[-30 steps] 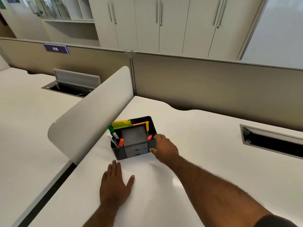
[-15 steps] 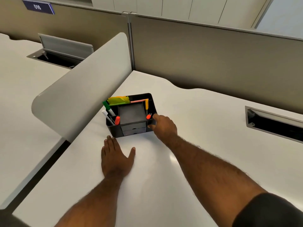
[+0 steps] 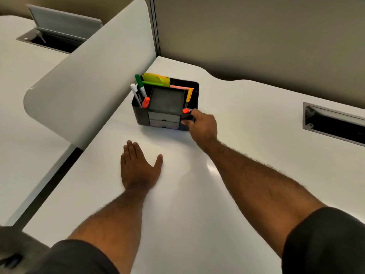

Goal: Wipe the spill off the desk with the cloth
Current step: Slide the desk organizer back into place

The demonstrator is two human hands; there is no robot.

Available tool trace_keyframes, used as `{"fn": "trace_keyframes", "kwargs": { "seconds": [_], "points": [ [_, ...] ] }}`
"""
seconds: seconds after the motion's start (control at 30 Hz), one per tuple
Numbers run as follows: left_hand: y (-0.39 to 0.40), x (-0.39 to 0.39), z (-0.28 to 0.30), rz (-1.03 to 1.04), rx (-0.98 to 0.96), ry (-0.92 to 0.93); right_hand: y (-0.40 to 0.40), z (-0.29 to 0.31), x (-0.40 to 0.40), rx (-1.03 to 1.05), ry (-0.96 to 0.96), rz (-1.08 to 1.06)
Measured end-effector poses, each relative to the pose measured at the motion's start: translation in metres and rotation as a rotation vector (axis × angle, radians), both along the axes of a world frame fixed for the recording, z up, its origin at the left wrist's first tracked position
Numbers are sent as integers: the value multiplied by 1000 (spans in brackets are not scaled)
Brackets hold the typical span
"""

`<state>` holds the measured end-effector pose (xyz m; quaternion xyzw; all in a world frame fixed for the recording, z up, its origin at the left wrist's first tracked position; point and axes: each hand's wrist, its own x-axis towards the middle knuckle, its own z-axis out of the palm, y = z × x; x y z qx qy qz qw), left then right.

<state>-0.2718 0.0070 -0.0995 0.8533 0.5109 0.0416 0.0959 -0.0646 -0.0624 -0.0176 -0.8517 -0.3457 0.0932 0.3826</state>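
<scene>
A black desk organizer (image 3: pixel 167 107) stands on the white desk (image 3: pixel 246 135), near the side divider. It holds markers, pens and a yellow-green folded item at its back left, which may be a cloth (image 3: pixel 156 79); I cannot tell. My right hand (image 3: pixel 201 125) grips the organizer's front right corner, thumb on its front face. My left hand (image 3: pixel 138 167) lies flat on the desk, palm down, fingers apart, a little in front of the organizer. No spill shows on the desk surface.
A white curved divider (image 3: pixel 87 80) runs along the desk's left side. A beige partition wall (image 3: pixel 256 36) closes the back. A recessed cable tray (image 3: pixel 333 123) is set into the desk at right. Another desk with an open cable flap (image 3: pixel 59 26) lies to the left.
The camera has moved closer and tilted down. My right hand has closed more firmly on the organizer's front right corner. The left hand stays flat on the desk.
</scene>
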Motion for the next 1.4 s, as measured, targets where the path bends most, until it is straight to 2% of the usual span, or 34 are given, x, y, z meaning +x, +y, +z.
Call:
{"fn": "trace_keyframes", "kwargs": {
  "seconds": [0.17, 0.4, 0.53, 0.9, 1.4],
  "points": [
    [1, 1, -1, 8, -4, 29, -9, 19, 34, 49, -60, -136],
    [3, 1, -4, 6, 8, 24, -44, 27, 99, -49, -92, -306],
    [11, 7, -7, -103, 24, 44, -66, 25, 120, -80, -91, -383],
    [29, 69, 0, -401, 42, -1, -90, 21, 150, -101, -123, -399],
    [66, 126, -1, -483, 57, -5, -101, 7, 191, -172, -102, -413]
  ]
}}
